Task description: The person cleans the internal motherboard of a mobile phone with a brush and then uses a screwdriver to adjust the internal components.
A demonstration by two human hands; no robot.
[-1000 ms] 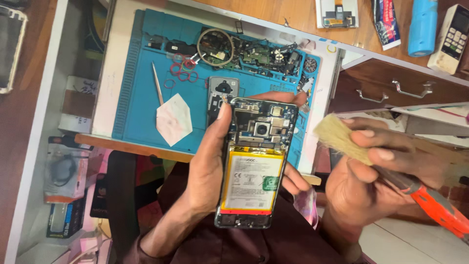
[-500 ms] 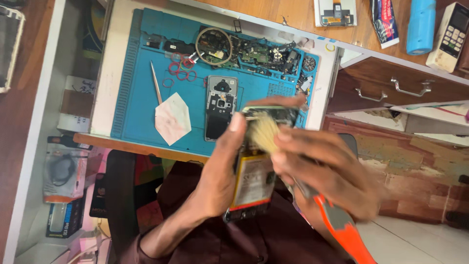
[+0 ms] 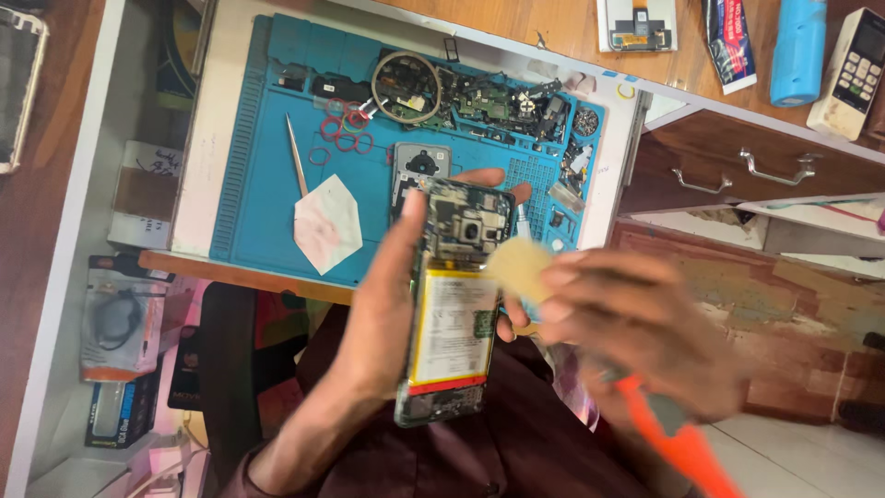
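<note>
Opened phone (image 3: 454,304): dark green board, white battery edged yellow with a red strip at its lower end. Brush (image 3: 590,318): tan bristles, orange handle. Work mat (image 3: 249,184): blue. Rubber rings (image 3: 341,136): red. Paper scrap (image 3: 327,223): white. Counter (image 3: 212,120): white, far edge wood-brown.

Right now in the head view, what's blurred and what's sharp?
Head view: the right hand and its orange-handled brush are motion-smeared; the left hand, the opened phone and the blue repair mat stay sharp; even light, no strong glare.
</note>
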